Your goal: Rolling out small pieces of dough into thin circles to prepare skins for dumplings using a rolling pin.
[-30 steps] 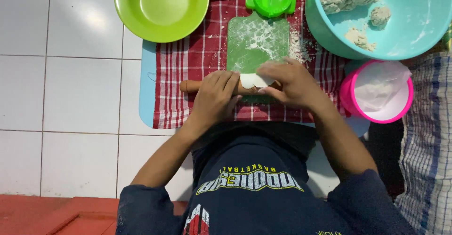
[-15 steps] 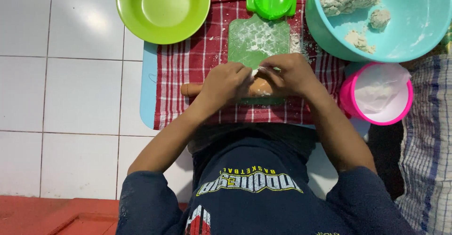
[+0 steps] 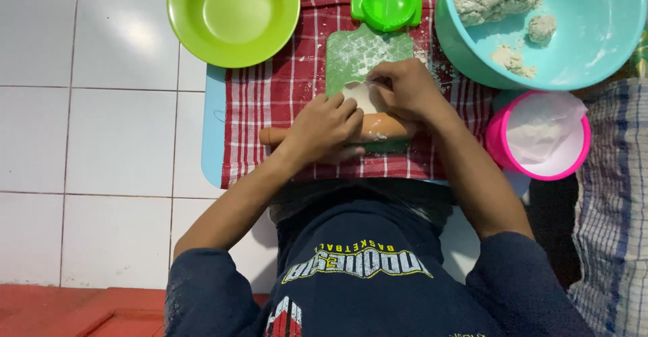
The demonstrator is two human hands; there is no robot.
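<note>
A wooden rolling pin lies across the near end of a floured green cutting board. My left hand lies over the pin's left part, its fingers curled on it. A small flat piece of white dough sits on the board just beyond the pin. My right hand is on the dough's right edge, with the fingertips pinching it. Both forearms reach in from below, over my dark blue shirt.
A red checked cloth on a light blue mat covers the white tiled floor. A lime green bowl stands at the back left and a green dumpling press behind the board. A turquoise basin holds dough lumps. A pink flour tub stands right.
Both hands held the dough together over the pin before. The dough now lies on the board farther from me, the right hand has followed it, and the left hand stays on the pin.
</note>
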